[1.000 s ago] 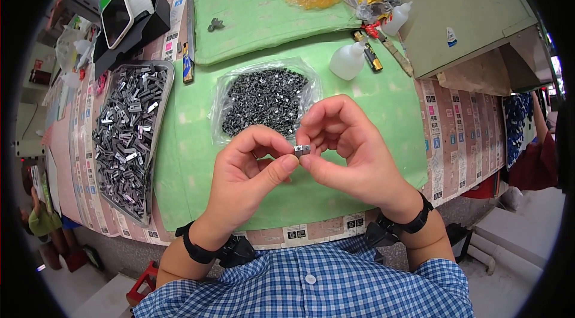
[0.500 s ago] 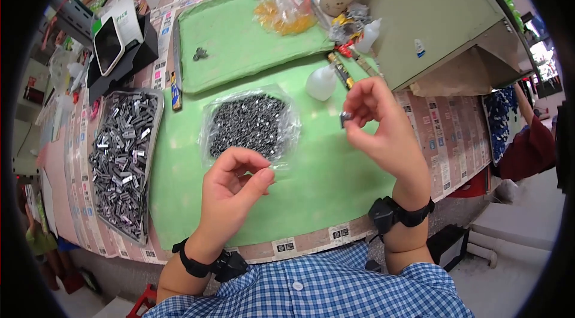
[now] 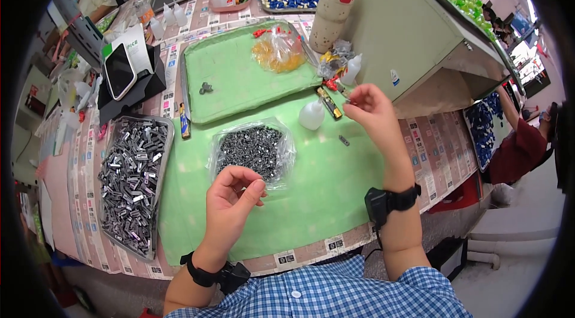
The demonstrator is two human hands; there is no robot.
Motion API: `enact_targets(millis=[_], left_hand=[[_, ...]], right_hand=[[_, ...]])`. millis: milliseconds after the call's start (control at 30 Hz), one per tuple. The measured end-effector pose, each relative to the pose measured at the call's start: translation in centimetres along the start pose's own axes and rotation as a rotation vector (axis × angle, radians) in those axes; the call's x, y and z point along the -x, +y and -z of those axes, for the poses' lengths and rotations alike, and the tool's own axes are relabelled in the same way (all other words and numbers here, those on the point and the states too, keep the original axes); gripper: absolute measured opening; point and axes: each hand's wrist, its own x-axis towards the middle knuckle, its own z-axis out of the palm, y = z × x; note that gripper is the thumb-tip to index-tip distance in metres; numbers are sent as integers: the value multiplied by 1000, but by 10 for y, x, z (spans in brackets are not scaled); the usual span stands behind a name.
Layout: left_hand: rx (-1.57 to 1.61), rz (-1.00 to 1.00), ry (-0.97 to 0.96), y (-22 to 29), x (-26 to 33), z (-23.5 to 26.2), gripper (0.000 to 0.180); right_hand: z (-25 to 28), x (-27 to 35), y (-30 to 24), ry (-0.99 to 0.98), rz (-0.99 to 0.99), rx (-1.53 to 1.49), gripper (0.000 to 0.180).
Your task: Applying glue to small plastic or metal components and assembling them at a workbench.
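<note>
My right hand is stretched out to the far right of the green mat, its fingertips pinched on a small metal part beside a yellow-and-black tube. Curled loosely, thumb against fingers, my left hand hovers just in front of a clear bag of small dark metal parts, and nothing shows in it. A single small part lies loose on the mat, below my right hand.
A metal tray of silvery parts sits at the left. Behind the bag is a green tray with a yellow bag. A white squeeze bottle, a phone on a stand and a beige cabinet stand around. Another person's red sleeve shows far right.
My hands were together over the bag, holding one small part. My right hand has carried it away to the far right; my left hand has stayed low near the bag.
</note>
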Motion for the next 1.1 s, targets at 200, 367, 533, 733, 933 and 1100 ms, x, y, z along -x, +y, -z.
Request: enact_targets(millis=[200,367,533,733,933,1100], left_hand=[[3,-39,3,2,1,5,9],[6,-58,24,8,3,5,9],[10,-64,25,7,2,7,9],[27,-80,101,-1,-1,17,15],[-174,-117,-93,-14,-9,24,36],[-80,-207,58,1,-5,27,26]], right_hand=[[-29,-68,10,-176,18,46,20],[-33,-75,13,-132,10,-121,18],[-20,-39,1,-46,-29,-220,15],[-24,0,-9,-34,-53,-274,15],[-10,7,1,55,-32,-122,12],[-23,9,-3,119,4,-233,17]])
